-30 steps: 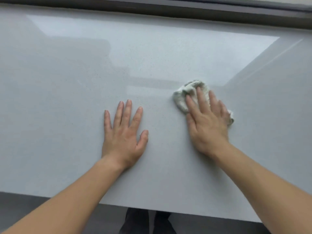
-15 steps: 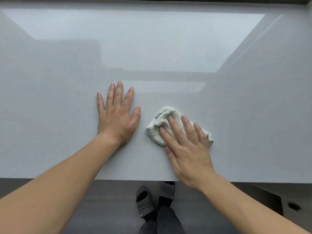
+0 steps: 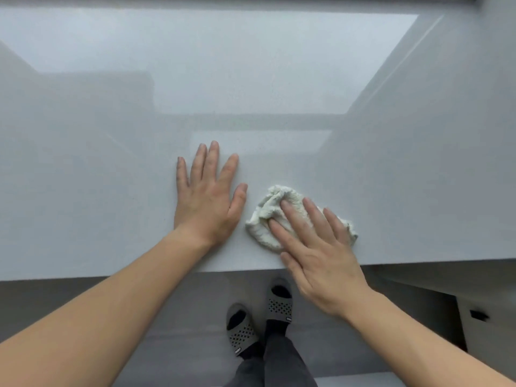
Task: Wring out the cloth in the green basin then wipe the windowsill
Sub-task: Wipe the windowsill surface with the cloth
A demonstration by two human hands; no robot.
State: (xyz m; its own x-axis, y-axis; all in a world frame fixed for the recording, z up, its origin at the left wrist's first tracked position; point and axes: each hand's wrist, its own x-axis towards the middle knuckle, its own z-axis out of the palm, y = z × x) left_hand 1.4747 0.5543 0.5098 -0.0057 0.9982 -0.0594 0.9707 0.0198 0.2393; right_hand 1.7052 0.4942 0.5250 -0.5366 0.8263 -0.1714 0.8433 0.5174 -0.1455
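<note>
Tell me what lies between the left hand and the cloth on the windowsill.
Nothing: in the head view only a narrow strip of bare windowsill separates the left hand from the cloth, which the right hand presses flat.

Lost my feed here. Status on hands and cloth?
Right hand flat on cloth, pressing it near windowsill front edge. Left hand flat on sill, empty. Nothing in the way.
</note>
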